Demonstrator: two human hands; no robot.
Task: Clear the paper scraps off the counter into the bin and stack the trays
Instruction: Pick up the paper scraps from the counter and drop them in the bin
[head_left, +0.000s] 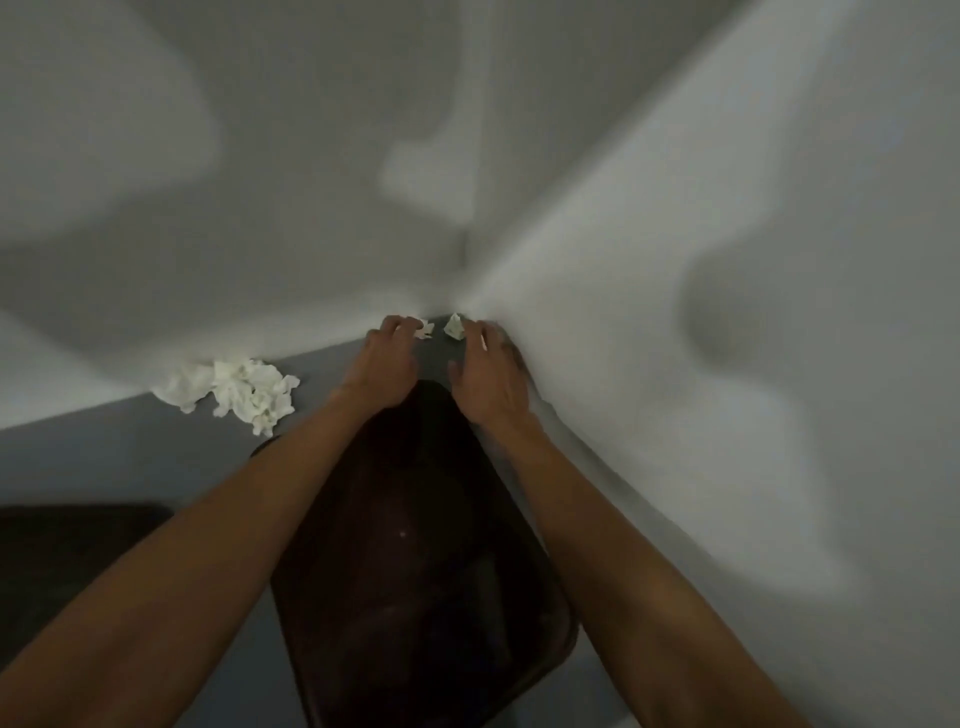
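The person is working on the scrap-clearing step, reaching both arms over the dark tray (415, 545) to the far corner of the grey counter (130, 452), where the two walls (675, 260) are meeting. The left hand (389, 358) is curling its fingers against the left scrap (425, 328); whether it is already pinching it cannot be told through the blur. The right hand (491, 379) is lying with relaxed, fairly straight fingers just right of the right scrap (454, 326), holding nothing.

The next move is probably calling for a fine fingertip pinch on each scrap, since both are sitting tight in the corner, then a carry to the bin, which is not showing in view.

The scraps are looking small, white and creased, light enough to slip away. A larger wad of crumpled paper (239, 392) is waiting against the far wall to the left. A second tray (67, 551) is lying near left, apart from the first, not yet stacked.
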